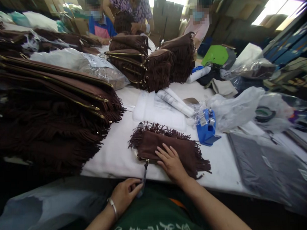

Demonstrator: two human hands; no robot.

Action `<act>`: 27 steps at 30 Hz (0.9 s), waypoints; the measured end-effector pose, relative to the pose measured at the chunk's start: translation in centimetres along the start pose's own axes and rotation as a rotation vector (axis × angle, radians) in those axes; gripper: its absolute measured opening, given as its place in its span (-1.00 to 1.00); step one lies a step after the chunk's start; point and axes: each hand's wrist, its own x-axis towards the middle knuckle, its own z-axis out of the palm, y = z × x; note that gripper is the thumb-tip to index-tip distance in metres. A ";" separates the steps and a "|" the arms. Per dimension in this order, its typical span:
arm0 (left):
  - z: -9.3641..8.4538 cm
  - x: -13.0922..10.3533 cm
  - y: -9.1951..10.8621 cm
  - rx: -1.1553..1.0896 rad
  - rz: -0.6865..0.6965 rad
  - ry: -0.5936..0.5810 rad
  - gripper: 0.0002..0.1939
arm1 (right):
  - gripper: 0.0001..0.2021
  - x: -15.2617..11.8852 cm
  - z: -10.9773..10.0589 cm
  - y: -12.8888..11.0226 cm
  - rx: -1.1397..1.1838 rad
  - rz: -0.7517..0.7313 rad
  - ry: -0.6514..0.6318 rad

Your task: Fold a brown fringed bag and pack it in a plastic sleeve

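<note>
A dark brown fringed bag [180, 152] lies flat near the front edge of the table, its zipper side towards me. My right hand [171, 163] rests on it, palm down with fingers spread. From the zipper end a thin dark pull strip [145, 169] hangs over the table edge. My left hand [127, 193], with a bracelet on the wrist, has thumb and fingers closed on the lower part of this pull strip. A small pale piece shows at the bag's left corner; I cannot make out what it is.
Brown fringed bags [92, 97] are piled on the left, and more bags [156, 64] stand at the back. A blue tape dispenser [206, 126], white plastic sheets [158, 111] and a grey folded bag [266, 161] lie around. Several people work across the table.
</note>
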 end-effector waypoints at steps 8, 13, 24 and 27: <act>2.5 2.7 3.9 -0.317 -0.076 -0.189 -0.42 | -0.50 1.1 -2.0 -2.9 0.151 0.072 -0.121; 0.0 2.2 2.8 -0.394 -0.106 -0.073 -0.43 | -0.29 0.1 -0.4 -5.1 0.003 -0.021 -0.073; -4.2 2.3 0.3 -0.567 -0.175 0.142 -0.48 | -0.38 1.9 0.3 -6.5 -0.150 0.032 -0.182; -4.1 2.6 0.6 -0.611 -0.165 0.128 -0.46 | -0.48 2.9 -0.2 -5.7 -0.139 0.010 -0.224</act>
